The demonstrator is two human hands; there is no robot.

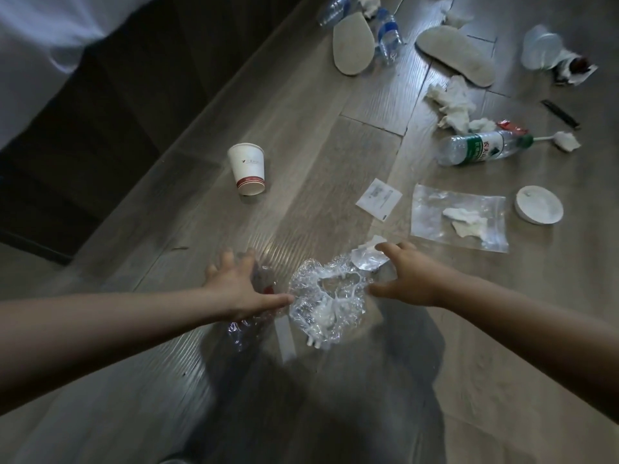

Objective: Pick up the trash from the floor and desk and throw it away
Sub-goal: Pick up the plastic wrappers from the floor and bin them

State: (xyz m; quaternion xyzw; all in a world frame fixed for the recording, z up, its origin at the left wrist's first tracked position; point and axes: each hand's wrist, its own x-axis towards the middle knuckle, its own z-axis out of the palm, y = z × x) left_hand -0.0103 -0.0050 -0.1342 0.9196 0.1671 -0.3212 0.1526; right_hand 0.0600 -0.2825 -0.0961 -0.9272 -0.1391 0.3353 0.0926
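Crumpled film (321, 296) on the floor (301, 145), between both hands. At its 9 o'clock, left hand (243, 289), fingers spread over crushed plastic (239, 331); gripping or only touching, cannot tell through the blur. At its 2 o'clock, right hand (407, 277), wide, forefinger tip on a clear wrapper (365, 259). Further out from the film: cup (248, 169) at 11; zip bag (459, 216) at 2; bottle (479, 147) at 1, lying flat; lid (539, 204) just at 3 o'clock of the bag.
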